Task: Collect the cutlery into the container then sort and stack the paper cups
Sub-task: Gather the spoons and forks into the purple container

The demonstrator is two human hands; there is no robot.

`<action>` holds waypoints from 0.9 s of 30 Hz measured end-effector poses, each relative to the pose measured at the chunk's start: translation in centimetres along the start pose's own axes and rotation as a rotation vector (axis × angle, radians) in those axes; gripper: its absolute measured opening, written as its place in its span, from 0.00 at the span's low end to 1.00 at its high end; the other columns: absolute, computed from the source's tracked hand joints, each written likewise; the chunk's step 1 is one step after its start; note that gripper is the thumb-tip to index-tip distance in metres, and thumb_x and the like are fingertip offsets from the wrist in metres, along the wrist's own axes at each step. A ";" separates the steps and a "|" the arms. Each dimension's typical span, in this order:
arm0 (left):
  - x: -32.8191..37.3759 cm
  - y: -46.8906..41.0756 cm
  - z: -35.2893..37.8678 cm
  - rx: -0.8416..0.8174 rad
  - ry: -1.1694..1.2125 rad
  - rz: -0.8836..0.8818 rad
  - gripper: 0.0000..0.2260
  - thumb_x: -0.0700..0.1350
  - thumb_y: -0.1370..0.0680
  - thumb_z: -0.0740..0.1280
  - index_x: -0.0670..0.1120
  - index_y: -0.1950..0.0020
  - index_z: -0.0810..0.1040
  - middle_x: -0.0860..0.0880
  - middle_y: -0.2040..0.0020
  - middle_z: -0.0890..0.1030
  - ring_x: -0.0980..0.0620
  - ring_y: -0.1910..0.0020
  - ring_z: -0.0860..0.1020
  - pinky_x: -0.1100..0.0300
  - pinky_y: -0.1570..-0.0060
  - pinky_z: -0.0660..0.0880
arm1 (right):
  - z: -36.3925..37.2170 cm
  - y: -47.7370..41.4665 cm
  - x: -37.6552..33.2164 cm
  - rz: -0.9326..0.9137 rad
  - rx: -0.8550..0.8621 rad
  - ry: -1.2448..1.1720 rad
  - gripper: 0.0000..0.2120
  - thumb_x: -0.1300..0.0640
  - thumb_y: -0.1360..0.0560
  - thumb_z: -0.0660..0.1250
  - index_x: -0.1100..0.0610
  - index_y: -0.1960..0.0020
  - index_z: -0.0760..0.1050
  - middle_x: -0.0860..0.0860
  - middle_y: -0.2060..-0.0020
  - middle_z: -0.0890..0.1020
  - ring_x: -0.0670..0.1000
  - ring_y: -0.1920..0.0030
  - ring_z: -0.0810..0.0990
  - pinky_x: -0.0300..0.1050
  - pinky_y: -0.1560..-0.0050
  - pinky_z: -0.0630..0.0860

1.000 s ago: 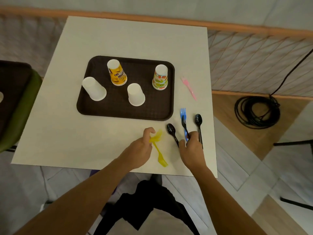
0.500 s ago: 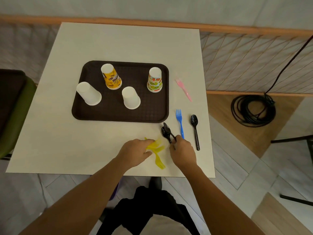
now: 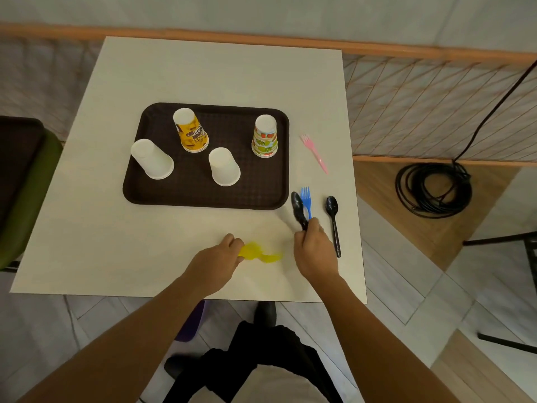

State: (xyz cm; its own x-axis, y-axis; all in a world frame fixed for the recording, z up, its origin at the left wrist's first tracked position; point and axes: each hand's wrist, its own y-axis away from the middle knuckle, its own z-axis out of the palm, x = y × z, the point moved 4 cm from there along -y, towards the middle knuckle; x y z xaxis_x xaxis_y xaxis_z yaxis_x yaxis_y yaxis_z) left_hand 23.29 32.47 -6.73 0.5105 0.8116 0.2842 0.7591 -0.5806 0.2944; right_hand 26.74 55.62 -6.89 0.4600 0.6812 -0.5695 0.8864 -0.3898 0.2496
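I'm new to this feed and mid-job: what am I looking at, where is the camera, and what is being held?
There is no machine here. These are a person's two bare hands, filmed by one wide-angle camera worn on their head, looking down at a table. The left hand grips blurred yellow cutlery. The right hand holds a black spoon and, it seems, the blue fork beside it. A second black spoon and a pink fork lie loose on the table. A brown tray carries upside-down paper cups: two white cups, a yellow cup and a green-patterned cup.

A coiled black cable lies on the floor beside the white table.
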 end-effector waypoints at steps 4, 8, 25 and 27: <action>-0.5 0.2 -0.5 0.012 0.205 -0.107 0.09 0.53 0.15 0.58 0.49 0.40 0.69 0.52 0.59 0.79 0.53 0.70 0.74 0.64 0.72 0.61 | -1.1 -1.7 1.6 0.123 0.070 -0.034 0.09 0.52 0.16 0.55 0.54 0.38 0.66 0.47 0.66 0.76 0.51 0.69 0.79 0.50 0.69 0.78; 0.3 -0.1 -1.0 0.034 0.555 -0.239 0.10 0.56 0.17 0.61 0.52 0.42 0.70 0.57 0.61 0.77 0.54 0.65 0.77 0.70 0.68 0.67 | -0.9 -3.3 1.9 0.151 0.092 0.079 0.24 0.42 0.16 0.57 0.53 0.27 0.59 0.44 0.65 0.75 0.46 0.70 0.77 0.40 0.74 0.72; -1.8 5.0 -1.8 0.163 1.245 -0.521 0.17 0.53 0.14 0.56 0.45 0.56 0.74 0.54 0.72 0.70 0.58 0.72 0.70 0.65 0.67 0.72 | 2.4 3.4 -1.6 0.072 0.109 -0.218 0.08 0.52 0.14 0.53 0.51 0.50 0.67 0.50 0.56 0.76 0.50 0.61 0.76 0.52 0.59 0.77; -2.9 7.1 -1.8 0.196 1.304 -0.540 0.15 0.52 0.14 0.57 0.44 0.54 0.73 0.54 0.73 0.70 0.55 0.72 0.71 0.59 0.65 0.74 | 4.1 5.8 -3.7 0.062 0.011 -0.346 0.08 0.51 0.14 0.54 0.48 0.51 0.68 0.51 0.60 0.78 0.50 0.63 0.76 0.55 0.59 0.78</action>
State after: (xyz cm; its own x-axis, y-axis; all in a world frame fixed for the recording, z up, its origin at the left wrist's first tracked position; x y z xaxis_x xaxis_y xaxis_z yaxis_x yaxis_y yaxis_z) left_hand 26.42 25.85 -3.79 -0.5041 0.2245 0.8340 0.8352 -0.1193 0.5369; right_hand 29.95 48.30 -6.55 0.4665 0.4061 -0.7858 0.8557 -0.4320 0.2847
